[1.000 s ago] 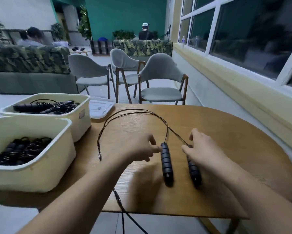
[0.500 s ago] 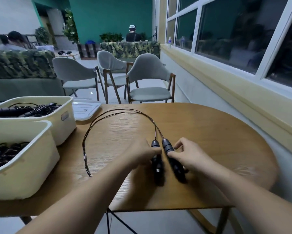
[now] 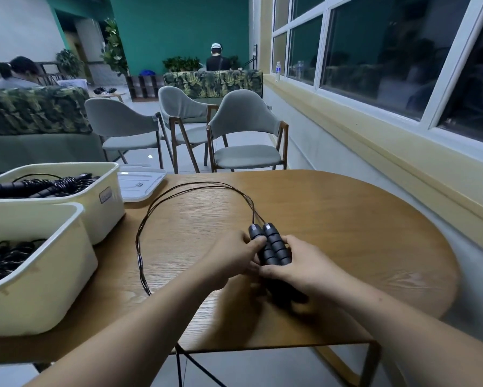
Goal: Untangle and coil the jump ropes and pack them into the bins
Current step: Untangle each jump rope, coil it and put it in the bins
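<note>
A black jump rope lies on the wooden table (image 3: 360, 233). Its two ribbed black handles (image 3: 271, 245) are pressed side by side, tips pointing away from me. My left hand (image 3: 229, 258) grips them from the left with its thumb on the left handle, and my right hand (image 3: 304, 261) grips them from the right. The thin doubled cord (image 3: 162, 202) loops from the handle tips toward the far left, curves back along the table and drops over the near edge. Two cream bins stand at the left: the near bin (image 3: 39, 289) and the far bin (image 3: 95, 191), both holding black ropes.
A white bin lid (image 3: 140, 182) lies on the table behind the far bin. Three grey chairs (image 3: 243, 135) stand beyond the table. A wall with a window sill runs along the right. Two persons sit far off in the room.
The two handles, apart on the table a second ago, have been brought together between my hands and raised at their tips. The cord loop has narrowed.
</note>
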`<state>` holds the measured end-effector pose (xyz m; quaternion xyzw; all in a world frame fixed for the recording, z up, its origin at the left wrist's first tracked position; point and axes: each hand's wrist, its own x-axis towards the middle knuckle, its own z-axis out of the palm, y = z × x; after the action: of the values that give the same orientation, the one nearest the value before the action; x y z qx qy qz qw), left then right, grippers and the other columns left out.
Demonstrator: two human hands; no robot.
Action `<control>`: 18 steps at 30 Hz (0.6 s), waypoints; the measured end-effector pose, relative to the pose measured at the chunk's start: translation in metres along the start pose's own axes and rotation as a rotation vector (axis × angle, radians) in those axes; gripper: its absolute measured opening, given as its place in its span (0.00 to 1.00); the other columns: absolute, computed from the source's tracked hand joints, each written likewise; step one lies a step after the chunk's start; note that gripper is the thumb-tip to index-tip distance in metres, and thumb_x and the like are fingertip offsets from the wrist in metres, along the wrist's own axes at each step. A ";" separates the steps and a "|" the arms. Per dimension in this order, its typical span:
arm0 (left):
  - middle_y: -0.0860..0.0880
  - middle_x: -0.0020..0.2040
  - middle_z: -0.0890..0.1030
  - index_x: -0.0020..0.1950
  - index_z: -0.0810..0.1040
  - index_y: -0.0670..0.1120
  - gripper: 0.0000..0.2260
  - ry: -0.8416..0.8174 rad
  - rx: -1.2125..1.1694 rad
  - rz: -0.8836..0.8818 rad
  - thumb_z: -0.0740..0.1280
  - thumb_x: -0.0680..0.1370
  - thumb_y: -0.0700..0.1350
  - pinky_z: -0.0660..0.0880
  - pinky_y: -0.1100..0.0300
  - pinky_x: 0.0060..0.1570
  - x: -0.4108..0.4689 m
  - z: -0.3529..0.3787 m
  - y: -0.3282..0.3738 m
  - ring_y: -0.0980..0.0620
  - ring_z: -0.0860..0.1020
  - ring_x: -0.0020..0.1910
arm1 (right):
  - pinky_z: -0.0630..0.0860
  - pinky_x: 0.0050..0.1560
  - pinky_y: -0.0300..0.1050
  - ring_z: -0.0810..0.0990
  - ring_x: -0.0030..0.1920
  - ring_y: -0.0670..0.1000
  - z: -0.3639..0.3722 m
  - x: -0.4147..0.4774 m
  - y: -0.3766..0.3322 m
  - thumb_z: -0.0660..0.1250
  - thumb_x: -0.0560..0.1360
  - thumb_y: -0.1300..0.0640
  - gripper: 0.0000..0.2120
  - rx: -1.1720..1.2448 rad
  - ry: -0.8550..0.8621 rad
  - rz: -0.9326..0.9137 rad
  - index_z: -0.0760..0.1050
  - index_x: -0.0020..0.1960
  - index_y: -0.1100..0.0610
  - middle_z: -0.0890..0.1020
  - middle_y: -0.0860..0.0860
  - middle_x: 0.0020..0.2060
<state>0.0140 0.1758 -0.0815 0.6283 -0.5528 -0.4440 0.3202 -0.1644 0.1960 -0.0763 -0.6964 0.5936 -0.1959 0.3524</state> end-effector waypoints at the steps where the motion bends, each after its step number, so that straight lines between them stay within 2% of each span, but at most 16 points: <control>1: 0.44 0.35 0.85 0.47 0.77 0.41 0.14 -0.010 -0.003 0.033 0.67 0.86 0.50 0.86 0.49 0.42 -0.005 -0.002 0.005 0.46 0.86 0.34 | 0.81 0.59 0.50 0.83 0.52 0.46 -0.001 0.000 0.000 0.78 0.72 0.42 0.25 0.025 0.029 -0.002 0.75 0.65 0.45 0.84 0.44 0.54; 3: 0.42 0.41 0.87 0.49 0.77 0.43 0.13 -0.029 0.081 0.115 0.65 0.86 0.51 0.85 0.49 0.40 -0.012 -0.009 0.016 0.44 0.87 0.38 | 0.80 0.53 0.46 0.82 0.49 0.46 -0.005 -0.002 -0.003 0.75 0.75 0.48 0.20 0.075 0.072 -0.006 0.77 0.65 0.46 0.85 0.44 0.51; 5: 0.45 0.40 0.87 0.47 0.79 0.47 0.14 0.010 0.236 0.237 0.65 0.86 0.55 0.85 0.46 0.40 -0.015 -0.019 0.021 0.48 0.87 0.37 | 0.78 0.45 0.46 0.83 0.46 0.48 -0.014 -0.005 -0.005 0.73 0.75 0.52 0.20 0.147 0.078 -0.029 0.78 0.66 0.44 0.86 0.46 0.49; 7: 0.50 0.35 0.83 0.41 0.77 0.50 0.17 0.163 0.389 0.388 0.64 0.84 0.60 0.82 0.44 0.38 -0.014 -0.029 0.023 0.50 0.83 0.33 | 0.77 0.38 0.48 0.82 0.40 0.49 -0.024 -0.008 -0.006 0.71 0.73 0.54 0.21 0.271 0.054 -0.061 0.79 0.65 0.41 0.87 0.52 0.46; 8: 0.52 0.33 0.81 0.39 0.75 0.51 0.18 0.276 0.460 0.460 0.64 0.84 0.61 0.79 0.48 0.36 -0.013 -0.033 0.023 0.52 0.80 0.33 | 0.75 0.36 0.50 0.80 0.39 0.49 -0.029 -0.011 -0.007 0.70 0.71 0.53 0.22 0.326 0.031 -0.076 0.80 0.64 0.40 0.86 0.55 0.46; 10: 0.55 0.38 0.77 0.42 0.74 0.52 0.15 0.459 0.513 0.602 0.65 0.83 0.59 0.71 0.56 0.37 -0.013 -0.040 0.029 0.55 0.76 0.38 | 0.73 0.37 0.51 0.79 0.39 0.50 -0.037 -0.018 -0.007 0.70 0.68 0.53 0.25 0.385 -0.032 -0.105 0.80 0.63 0.37 0.85 0.60 0.50; 11: 0.56 0.44 0.77 0.46 0.75 0.52 0.12 0.488 0.493 0.666 0.65 0.83 0.58 0.71 0.59 0.41 -0.014 -0.043 0.032 0.56 0.76 0.43 | 0.73 0.38 0.50 0.79 0.39 0.50 -0.041 -0.022 -0.008 0.70 0.67 0.53 0.27 0.387 -0.073 -0.118 0.80 0.65 0.37 0.85 0.59 0.52; 12: 0.57 0.49 0.77 0.50 0.77 0.52 0.10 0.472 0.475 0.721 0.65 0.84 0.57 0.73 0.60 0.46 -0.015 -0.046 0.034 0.56 0.76 0.49 | 0.73 0.39 0.49 0.78 0.40 0.50 -0.044 -0.025 -0.009 0.70 0.67 0.54 0.29 0.383 -0.118 -0.132 0.79 0.67 0.38 0.85 0.58 0.53; 14: 0.56 0.54 0.80 0.54 0.80 0.52 0.13 0.371 0.451 0.803 0.59 0.85 0.56 0.74 0.55 0.55 -0.017 -0.050 0.034 0.54 0.77 0.56 | 0.73 0.38 0.47 0.78 0.42 0.50 -0.050 -0.032 -0.013 0.70 0.68 0.55 0.32 0.391 -0.201 -0.164 0.77 0.72 0.42 0.86 0.55 0.55; 16: 0.53 0.48 0.84 0.50 0.83 0.50 0.20 0.259 0.408 0.825 0.53 0.86 0.54 0.74 0.48 0.55 -0.022 -0.051 0.032 0.51 0.80 0.53 | 0.73 0.38 0.47 0.78 0.43 0.51 -0.053 -0.036 -0.016 0.69 0.69 0.57 0.33 0.398 -0.245 -0.206 0.76 0.74 0.44 0.86 0.54 0.56; 18: 0.50 0.40 0.82 0.46 0.82 0.50 0.22 0.188 0.386 0.797 0.51 0.85 0.55 0.75 0.48 0.47 -0.026 -0.053 0.033 0.51 0.79 0.44 | 0.73 0.39 0.49 0.78 0.43 0.52 -0.056 -0.039 -0.017 0.69 0.69 0.57 0.34 0.377 -0.249 -0.240 0.76 0.74 0.44 0.86 0.54 0.57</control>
<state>0.0489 0.1904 -0.0258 0.4524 -0.7927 -0.1158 0.3919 -0.1998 0.2195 -0.0205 -0.7025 0.4118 -0.2562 0.5208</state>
